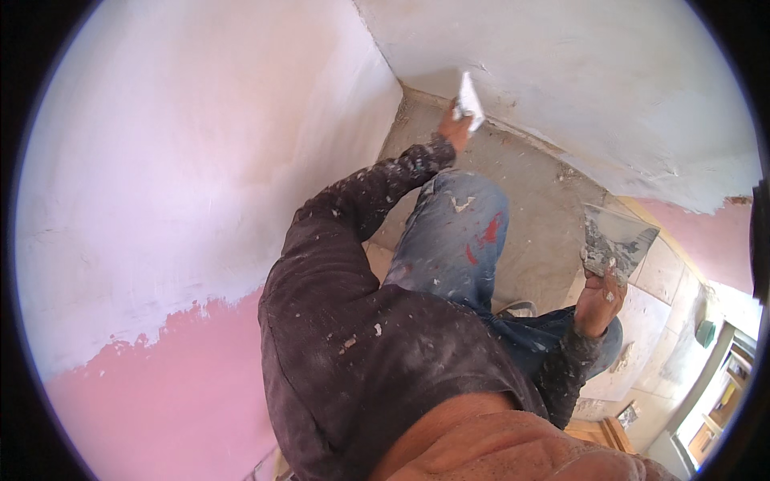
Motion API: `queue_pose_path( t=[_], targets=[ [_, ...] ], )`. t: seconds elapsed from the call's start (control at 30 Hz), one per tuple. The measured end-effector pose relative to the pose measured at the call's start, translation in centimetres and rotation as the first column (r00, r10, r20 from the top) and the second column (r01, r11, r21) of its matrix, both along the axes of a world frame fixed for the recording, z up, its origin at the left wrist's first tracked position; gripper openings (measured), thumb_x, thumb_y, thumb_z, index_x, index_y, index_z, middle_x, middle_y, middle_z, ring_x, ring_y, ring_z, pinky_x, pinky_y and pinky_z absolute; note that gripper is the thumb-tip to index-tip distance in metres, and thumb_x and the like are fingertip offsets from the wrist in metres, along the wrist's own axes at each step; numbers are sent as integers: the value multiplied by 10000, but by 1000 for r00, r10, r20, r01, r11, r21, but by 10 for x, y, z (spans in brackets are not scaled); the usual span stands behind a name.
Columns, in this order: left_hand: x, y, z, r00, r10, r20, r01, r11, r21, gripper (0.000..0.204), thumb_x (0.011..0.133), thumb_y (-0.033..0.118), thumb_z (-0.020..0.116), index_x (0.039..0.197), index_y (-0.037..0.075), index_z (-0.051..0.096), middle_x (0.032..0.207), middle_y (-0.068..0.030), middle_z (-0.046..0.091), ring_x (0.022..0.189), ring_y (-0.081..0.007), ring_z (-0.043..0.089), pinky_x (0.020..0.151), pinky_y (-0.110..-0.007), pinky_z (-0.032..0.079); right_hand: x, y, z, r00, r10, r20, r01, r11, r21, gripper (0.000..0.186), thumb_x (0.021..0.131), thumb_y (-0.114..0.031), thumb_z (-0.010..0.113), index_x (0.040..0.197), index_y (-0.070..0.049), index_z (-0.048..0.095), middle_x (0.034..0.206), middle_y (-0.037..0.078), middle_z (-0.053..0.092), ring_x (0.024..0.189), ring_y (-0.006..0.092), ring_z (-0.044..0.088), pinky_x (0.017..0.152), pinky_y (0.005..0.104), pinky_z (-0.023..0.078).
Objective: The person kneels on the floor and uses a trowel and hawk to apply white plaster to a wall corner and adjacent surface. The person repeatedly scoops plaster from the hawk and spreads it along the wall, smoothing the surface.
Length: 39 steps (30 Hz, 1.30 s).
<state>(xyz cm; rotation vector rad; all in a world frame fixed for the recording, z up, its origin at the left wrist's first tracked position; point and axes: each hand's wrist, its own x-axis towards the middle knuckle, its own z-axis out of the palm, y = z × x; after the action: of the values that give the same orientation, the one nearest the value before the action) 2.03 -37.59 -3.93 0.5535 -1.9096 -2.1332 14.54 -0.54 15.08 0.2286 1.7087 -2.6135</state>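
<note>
My left hand reaches up into the corner, closed around a flat tool coated in white, probably a putty knife. The tool is slightly blurred, close to the white-coated wall on the right. Out to the right, my right hand grips a wide, flat plastering blade, its face smeared with grey-white plaster. That blade is held up over the floor, apart from the wall. Both sleeves are dark and spattered with white.
The left wall is white above a ragged-edged pink band. Below my bent, jeans-clad knee lies a dusty grey floor, with pale tiles at right. Wooden furniture stands at lower right, near a doorway or opening.
</note>
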Motion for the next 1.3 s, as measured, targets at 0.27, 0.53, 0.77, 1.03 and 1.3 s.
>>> queue_pose_path(
  t=[0.27,0.53,0.77,1.03,1.3],
  targets=[
    [21,-90,-82,822,457,339,-335,871,-359,531,714,251,706,1180,57,543,1135,-177,584,950,-301,597,814,-369,486,-6,-4,-8,997,58,50,-61,996,60,395,871,-84,527,1213,83,420,1160,184,538,1027,292,575,880,402,482],
    [-8,-122,-108,897,277,344,-442,563,699,422,825,119,530,1221,13,429,1147,-171,510,1087,-312,510,898,-488,448,-12,3,-25,998,-3,55,-4,992,126,374,879,-101,522,1193,81,433,1161,181,534,1027,282,575,879,405,477],
    [-32,-143,-95,896,314,313,-441,708,552,416,847,184,561,1195,-10,442,1185,-150,497,1078,-294,518,929,-462,438,-11,-4,-23,993,45,113,-71,968,239,345,905,-140,496,1164,85,454,1145,179,539,1016,272,579,875,389,479],
    [-40,-129,-1,978,38,203,107,750,-653,301,825,144,572,1101,29,543,970,-141,592,877,-280,579,760,-396,467,-13,-6,-26,991,33,131,-67,963,261,328,904,-147,497,1155,62,468,1109,151,559,999,252,584,852,368,476],
    [38,-79,-49,917,284,279,-385,811,441,263,804,159,602,1001,-13,585,893,-133,613,763,-262,603,652,-376,488,-16,-8,-21,976,116,182,-174,922,346,320,886,-153,527,1128,53,485,1047,124,581,919,208,597,809,313,469]
  ],
)
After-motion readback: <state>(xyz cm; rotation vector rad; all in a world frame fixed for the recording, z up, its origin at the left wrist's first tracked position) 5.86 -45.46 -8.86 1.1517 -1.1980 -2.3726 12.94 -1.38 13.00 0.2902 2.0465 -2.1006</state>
